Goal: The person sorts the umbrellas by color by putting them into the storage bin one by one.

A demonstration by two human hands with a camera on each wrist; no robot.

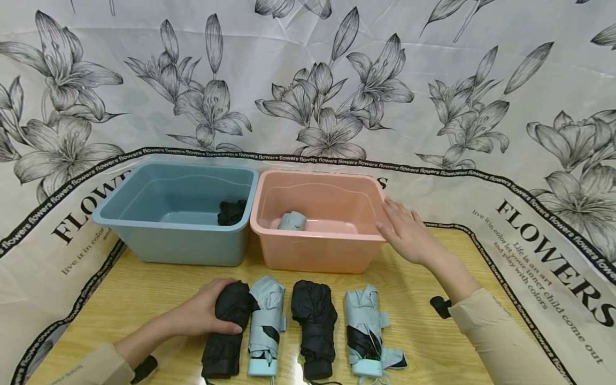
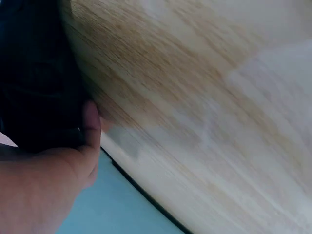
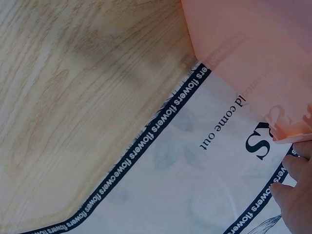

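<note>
My left hand grips a folded black umbrella, the leftmost in a row on the table, with thumb and fingers on either side. The left wrist view shows the thumb against the dark umbrella. Beside it lie a folded light blue umbrella, another black umbrella and another light blue umbrella. My right hand, fingers extended, rests at the right rim of the pink bin; the right wrist view shows its fingers by the bin's edge.
Left of the pink bin stands a blue bin with a black bundle inside. A light blue bundle lies in the pink bin. Flower-printed cloth hangs behind and borders the wooden table.
</note>
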